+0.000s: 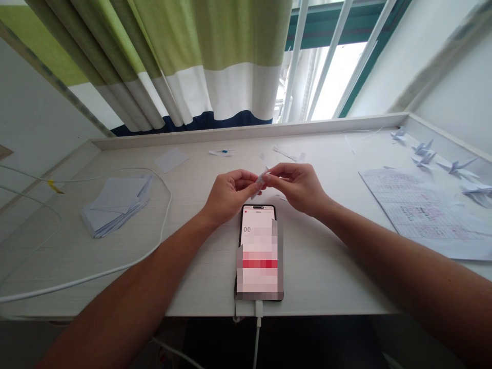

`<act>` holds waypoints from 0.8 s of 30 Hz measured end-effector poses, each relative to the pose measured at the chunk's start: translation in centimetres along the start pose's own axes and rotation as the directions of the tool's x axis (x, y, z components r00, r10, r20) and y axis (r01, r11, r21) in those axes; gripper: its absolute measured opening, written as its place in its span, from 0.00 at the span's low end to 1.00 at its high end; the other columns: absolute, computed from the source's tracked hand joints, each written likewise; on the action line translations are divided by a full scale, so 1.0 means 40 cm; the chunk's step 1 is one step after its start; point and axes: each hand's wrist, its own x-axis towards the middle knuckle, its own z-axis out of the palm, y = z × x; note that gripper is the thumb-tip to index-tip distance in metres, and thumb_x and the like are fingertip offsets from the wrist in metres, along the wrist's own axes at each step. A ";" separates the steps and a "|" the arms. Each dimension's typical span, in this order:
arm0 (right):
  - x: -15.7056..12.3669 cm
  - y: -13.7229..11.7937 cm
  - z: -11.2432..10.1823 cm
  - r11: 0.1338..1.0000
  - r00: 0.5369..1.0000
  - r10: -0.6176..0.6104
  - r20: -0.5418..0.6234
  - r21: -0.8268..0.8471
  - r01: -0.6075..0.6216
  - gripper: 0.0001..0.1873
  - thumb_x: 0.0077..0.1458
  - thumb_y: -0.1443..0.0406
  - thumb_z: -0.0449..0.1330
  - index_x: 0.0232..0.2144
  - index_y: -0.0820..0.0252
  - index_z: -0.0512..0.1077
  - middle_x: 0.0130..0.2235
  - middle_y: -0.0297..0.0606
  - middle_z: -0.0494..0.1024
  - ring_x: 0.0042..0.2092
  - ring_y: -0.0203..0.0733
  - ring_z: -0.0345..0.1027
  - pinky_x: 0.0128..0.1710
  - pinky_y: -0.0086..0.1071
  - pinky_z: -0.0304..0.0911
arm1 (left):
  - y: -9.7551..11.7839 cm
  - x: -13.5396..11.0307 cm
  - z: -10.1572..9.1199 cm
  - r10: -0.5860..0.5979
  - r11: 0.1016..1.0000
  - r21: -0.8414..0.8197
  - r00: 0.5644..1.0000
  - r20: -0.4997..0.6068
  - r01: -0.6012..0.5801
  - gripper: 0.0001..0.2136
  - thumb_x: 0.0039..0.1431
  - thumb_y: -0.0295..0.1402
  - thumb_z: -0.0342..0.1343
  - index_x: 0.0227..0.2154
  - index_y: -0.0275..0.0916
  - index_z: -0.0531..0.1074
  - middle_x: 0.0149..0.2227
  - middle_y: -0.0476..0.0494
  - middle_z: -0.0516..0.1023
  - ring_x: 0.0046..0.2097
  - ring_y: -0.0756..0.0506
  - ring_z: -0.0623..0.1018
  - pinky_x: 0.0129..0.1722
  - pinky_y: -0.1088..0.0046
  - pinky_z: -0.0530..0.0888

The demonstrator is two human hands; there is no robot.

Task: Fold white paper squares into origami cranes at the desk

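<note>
Both my hands meet over the middle of the desk, just beyond a phone. A small piece of folded white paper [260, 181] is pinched between them, its lower tip pointing down to the left. My left hand [232, 195] is closed on its left side, thumb along the paper. From the right, my right hand [298, 185] grips the upper part between thumb and index finger. The fingers cover much of the paper, so its exact folds are hidden. Below the hands lies the phone [258, 246], screen lit, partly pixelated, with a white cable plugged in.
Several folded paper cranes [425, 160] stand at the right by a written sheet [430, 210]. A stack of white paper squares [117, 202] lies left, near a looping white cable [166, 225]. Paper scraps [221, 152] and a loose sheet [171, 159] lie toward the desk's raised back edge [246, 127].
</note>
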 end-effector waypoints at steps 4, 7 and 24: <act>0.000 -0.001 -0.002 0.998 1.000 -0.013 -0.006 0.056 0.014 0.13 0.56 0.56 0.74 0.32 0.60 0.82 0.33 0.39 0.85 0.36 0.43 0.80 0.43 0.43 0.77 | 0.001 -0.001 0.000 -0.004 1.000 -0.011 1.000 0.006 0.004 0.17 0.53 0.43 0.74 0.36 0.35 0.80 0.34 0.39 0.87 0.35 0.44 0.85 0.37 0.67 0.79; -0.001 -0.006 0.000 0.995 1.000 -0.024 0.008 0.096 0.023 0.13 0.55 0.57 0.75 0.31 0.60 0.82 0.32 0.39 0.84 0.35 0.44 0.80 0.42 0.43 0.77 | 0.005 -0.002 -0.001 -0.003 1.000 -0.011 1.000 0.019 0.003 0.17 0.54 0.42 0.74 0.37 0.35 0.80 0.35 0.38 0.87 0.35 0.44 0.85 0.37 0.67 0.80; 0.018 -0.003 -0.042 0.993 0.995 -0.093 -0.021 -0.073 0.091 0.09 0.53 0.59 0.73 0.35 0.56 0.82 0.38 0.38 0.84 0.41 0.46 0.79 0.47 0.46 0.77 | 0.012 -0.002 -0.012 -0.058 0.995 -0.077 0.997 0.053 0.062 0.16 0.53 0.41 0.75 0.36 0.35 0.79 0.35 0.39 0.87 0.34 0.44 0.85 0.40 0.63 0.81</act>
